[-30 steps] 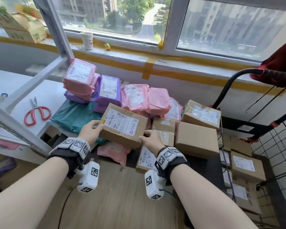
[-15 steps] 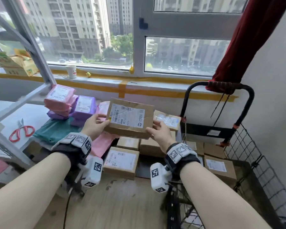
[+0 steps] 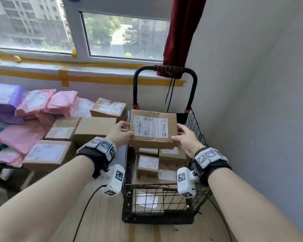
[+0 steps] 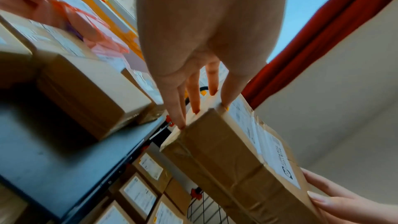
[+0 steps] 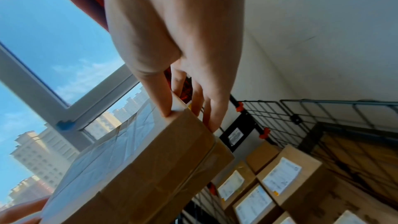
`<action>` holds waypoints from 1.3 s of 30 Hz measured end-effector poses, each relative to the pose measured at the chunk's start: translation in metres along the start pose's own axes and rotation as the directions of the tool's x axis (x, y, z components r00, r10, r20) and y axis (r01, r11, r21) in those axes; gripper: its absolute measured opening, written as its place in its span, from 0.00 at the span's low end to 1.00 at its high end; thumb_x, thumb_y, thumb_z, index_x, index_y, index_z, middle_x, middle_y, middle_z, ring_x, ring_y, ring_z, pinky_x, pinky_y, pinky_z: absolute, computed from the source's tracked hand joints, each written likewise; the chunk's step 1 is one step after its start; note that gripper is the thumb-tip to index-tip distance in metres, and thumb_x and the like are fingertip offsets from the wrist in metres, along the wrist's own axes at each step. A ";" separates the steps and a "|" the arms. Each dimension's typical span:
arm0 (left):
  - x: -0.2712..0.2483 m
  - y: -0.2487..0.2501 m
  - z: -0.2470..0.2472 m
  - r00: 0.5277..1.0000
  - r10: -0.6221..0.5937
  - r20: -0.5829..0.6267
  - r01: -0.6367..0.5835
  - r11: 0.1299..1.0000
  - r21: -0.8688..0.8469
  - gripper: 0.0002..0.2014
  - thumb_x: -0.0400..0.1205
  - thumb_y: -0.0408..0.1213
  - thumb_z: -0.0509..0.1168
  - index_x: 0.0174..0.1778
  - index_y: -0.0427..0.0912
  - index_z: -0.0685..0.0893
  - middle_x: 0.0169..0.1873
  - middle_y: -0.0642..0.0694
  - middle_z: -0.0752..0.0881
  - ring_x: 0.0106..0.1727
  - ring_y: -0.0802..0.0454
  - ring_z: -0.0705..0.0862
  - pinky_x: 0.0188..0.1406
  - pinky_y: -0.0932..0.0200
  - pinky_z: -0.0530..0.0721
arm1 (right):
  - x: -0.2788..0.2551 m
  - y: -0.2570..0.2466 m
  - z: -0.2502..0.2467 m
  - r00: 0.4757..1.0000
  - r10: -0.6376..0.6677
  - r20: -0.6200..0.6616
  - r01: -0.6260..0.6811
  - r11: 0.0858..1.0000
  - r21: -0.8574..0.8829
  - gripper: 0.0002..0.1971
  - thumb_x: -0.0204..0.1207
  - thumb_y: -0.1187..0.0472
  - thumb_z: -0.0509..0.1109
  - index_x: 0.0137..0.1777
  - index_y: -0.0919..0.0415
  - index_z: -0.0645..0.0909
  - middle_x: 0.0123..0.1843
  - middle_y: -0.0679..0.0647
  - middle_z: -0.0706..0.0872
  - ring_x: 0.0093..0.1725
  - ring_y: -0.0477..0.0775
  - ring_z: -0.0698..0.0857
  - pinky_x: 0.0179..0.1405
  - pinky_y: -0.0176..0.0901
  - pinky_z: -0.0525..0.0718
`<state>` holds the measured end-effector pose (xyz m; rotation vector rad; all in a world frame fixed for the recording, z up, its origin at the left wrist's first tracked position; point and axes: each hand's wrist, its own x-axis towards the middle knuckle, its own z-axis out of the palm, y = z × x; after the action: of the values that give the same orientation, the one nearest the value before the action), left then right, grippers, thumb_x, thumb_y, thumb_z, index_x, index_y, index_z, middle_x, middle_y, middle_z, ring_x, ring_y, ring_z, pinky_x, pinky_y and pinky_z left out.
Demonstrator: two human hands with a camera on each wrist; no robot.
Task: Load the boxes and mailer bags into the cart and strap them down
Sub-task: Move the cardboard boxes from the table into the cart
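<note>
A flat brown cardboard box (image 3: 153, 129) with a white shipping label hangs in the air above the black wire cart (image 3: 198, 135). My left hand (image 3: 120, 132) grips its left end, thumb on top and fingers on the side. My right hand (image 3: 185, 137) grips the right end the same way. The left wrist view shows the box (image 4: 234, 164) from below with my fingers (image 4: 194, 101) on its end. In the right wrist view the box (image 5: 140, 164) fills the lower left. Several labelled boxes (image 3: 148, 165) lie inside the cart.
More boxes (image 3: 93, 127) and pink mailer bags (image 3: 35, 103), plus purple mailer bags (image 3: 3, 96), are piled on the low surface left of the cart. The cart's black handle (image 3: 164, 69) stands against the window wall, under a red curtain (image 3: 180, 32). A grey wall is close on the right.
Both hands lifted the box off the pile and carried it to the right. It has gone from the stack of parcels to a spot above the cart's basket.
</note>
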<state>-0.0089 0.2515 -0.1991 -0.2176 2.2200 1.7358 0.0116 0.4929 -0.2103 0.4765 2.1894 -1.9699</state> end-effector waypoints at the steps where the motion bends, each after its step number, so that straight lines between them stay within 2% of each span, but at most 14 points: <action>1: 0.006 -0.002 0.013 1.000 -0.014 0.008 0.014 1.000 0.016 0.18 0.80 0.29 0.66 0.66 0.39 0.74 0.52 0.36 0.85 0.45 0.43 0.84 0.47 0.48 0.85 | 0.002 0.006 -0.012 1.000 0.022 -0.008 -0.022 1.000 0.007 0.33 0.75 0.78 0.65 0.78 0.58 0.65 0.65 0.61 0.81 0.62 0.61 0.84 0.60 0.58 0.85; 4: 0.027 -0.006 0.047 0.996 -0.073 0.055 0.070 0.996 0.058 0.23 0.80 0.27 0.66 0.71 0.42 0.73 0.49 0.37 0.86 0.47 0.41 0.85 0.47 0.47 0.86 | 0.014 0.026 -0.041 0.996 0.085 -0.039 -0.084 0.996 0.004 0.32 0.76 0.77 0.64 0.78 0.56 0.65 0.65 0.61 0.82 0.60 0.59 0.84 0.49 0.51 0.86; 6: 0.044 -0.009 0.066 0.991 -0.101 0.089 0.091 0.991 0.102 0.25 0.80 0.27 0.66 0.73 0.45 0.71 0.54 0.35 0.86 0.50 0.40 0.86 0.48 0.46 0.88 | 0.028 0.040 -0.055 0.989 0.132 -0.061 -0.133 0.991 -0.003 0.33 0.76 0.76 0.65 0.79 0.55 0.64 0.67 0.61 0.81 0.60 0.60 0.84 0.55 0.56 0.86; 9: 0.080 -0.020 0.089 0.980 -0.146 0.133 0.130 0.984 0.123 0.27 0.80 0.26 0.65 0.76 0.47 0.70 0.59 0.37 0.85 0.49 0.43 0.86 0.38 0.54 0.89 | 0.056 0.062 -0.070 0.975 0.204 -0.090 -0.205 0.979 -0.008 0.33 0.77 0.75 0.65 0.79 0.54 0.64 0.64 0.60 0.82 0.60 0.59 0.84 0.60 0.61 0.84; 13: 0.136 -0.045 0.119 0.964 -0.220 0.146 0.192 0.963 0.187 0.29 0.79 0.26 0.66 0.75 0.48 0.71 0.53 0.36 0.88 0.51 0.42 0.88 0.49 0.46 0.88 | 0.106 0.098 -0.081 0.938 0.330 -0.104 -0.333 0.943 -0.010 0.34 0.77 0.72 0.66 0.80 0.50 0.62 0.67 0.59 0.81 0.61 0.59 0.84 0.60 0.62 0.84; 17: 0.189 -0.083 0.148 0.929 -0.331 0.163 0.286 0.925 0.250 0.28 0.79 0.26 0.66 0.75 0.49 0.71 0.51 0.38 0.88 0.52 0.43 0.88 0.52 0.46 0.88 | 0.160 0.145 -0.087 0.881 0.449 -0.148 -0.451 0.892 0.017 0.34 0.77 0.72 0.66 0.80 0.50 0.63 0.68 0.58 0.81 0.60 0.58 0.84 0.61 0.62 0.84; 19: 0.212 -0.107 0.162 0.905 -0.391 0.165 0.343 0.903 0.258 0.29 0.79 0.25 0.65 0.76 0.47 0.71 0.51 0.38 0.87 0.49 0.44 0.87 0.49 0.49 0.88 | 0.179 0.170 -0.089 0.847 0.509 -0.153 -0.512 0.859 0.024 0.33 0.77 0.73 0.65 0.80 0.51 0.64 0.66 0.59 0.82 0.59 0.58 0.85 0.61 0.61 0.84; 23: 0.246 -0.161 0.189 0.845 -0.504 0.176 0.447 0.849 0.283 0.28 0.79 0.25 0.66 0.76 0.45 0.70 0.45 0.41 0.86 0.38 0.51 0.84 0.26 0.64 0.84 | 0.212 0.224 -0.094 0.782 0.597 -0.178 -0.607 0.795 -0.002 0.32 0.77 0.73 0.65 0.79 0.51 0.66 0.66 0.60 0.82 0.60 0.58 0.84 0.62 0.59 0.84; 25: 0.255 -0.185 0.203 0.814 -0.551 0.186 0.484 0.819 0.307 0.28 0.79 0.25 0.66 0.75 0.43 0.70 0.54 0.35 0.86 0.45 0.47 0.84 0.33 0.63 0.85 | 0.224 0.247 -0.096 0.755 0.628 -0.191 -0.640 0.768 -0.003 0.32 0.77 0.72 0.66 0.79 0.50 0.66 0.68 0.59 0.81 0.61 0.58 0.84 0.63 0.58 0.83; 27: 0.264 -0.210 0.217 0.788 -0.583 0.196 0.505 0.795 0.334 0.28 0.79 0.25 0.66 0.76 0.43 0.70 0.60 0.32 0.84 0.56 0.41 0.84 0.52 0.52 0.85 | 0.231 0.266 -0.097 0.730 0.644 -0.230 -0.663 0.749 -0.005 0.31 0.78 0.73 0.64 0.79 0.52 0.66 0.69 0.58 0.80 0.62 0.56 0.83 0.64 0.53 0.83; 29: 0.270 -0.233 0.228 0.761 -0.613 0.212 0.522 0.773 0.361 0.30 0.79 0.27 0.67 0.77 0.45 0.69 0.61 0.33 0.83 0.59 0.39 0.84 0.60 0.45 0.83 | 0.235 0.281 -0.098 0.700 0.670 -0.248 -0.692 0.722 -0.002 0.31 0.79 0.74 0.63 0.80 0.54 0.64 0.69 0.58 0.80 0.60 0.54 0.82 0.56 0.43 0.83; 32: 0.277 -0.266 0.241 0.722 -0.655 0.222 0.567 0.745 0.352 0.31 0.79 0.30 0.67 0.78 0.48 0.67 0.60 0.34 0.84 0.58 0.39 0.85 0.60 0.41 0.84 | 0.239 0.300 -0.098 0.669 0.697 -0.256 -0.722 0.692 -0.006 0.31 0.79 0.74 0.63 0.81 0.55 0.62 0.72 0.58 0.75 0.64 0.54 0.78 0.52 0.35 0.75; 37: 0.282 -0.289 0.252 0.631 -0.730 0.263 0.679 0.683 0.270 0.31 0.82 0.27 0.62 0.79 0.53 0.64 0.56 0.43 0.81 0.54 0.40 0.83 0.42 0.54 0.85 | 0.248 0.335 -0.098 0.640 0.719 -0.271 -0.738 0.673 0.044 0.30 0.79 0.73 0.63 0.79 0.53 0.65 0.71 0.57 0.78 0.61 0.52 0.80 0.55 0.41 0.78; 39: 0.283 -0.293 0.254 0.612 -0.737 0.286 0.700 0.673 0.239 0.31 0.81 0.26 0.63 0.79 0.52 0.64 0.57 0.43 0.82 0.49 0.42 0.83 0.40 0.56 0.83 | 0.248 0.345 -0.098 0.626 0.733 -0.264 -0.743 0.664 0.081 0.30 0.79 0.71 0.63 0.79 0.52 0.65 0.70 0.55 0.78 0.65 0.55 0.81 0.60 0.48 0.82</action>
<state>-0.1458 0.4426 -0.6173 -0.6210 1.5935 1.0854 -0.0952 0.6502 -0.6026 1.4561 1.6873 -1.4372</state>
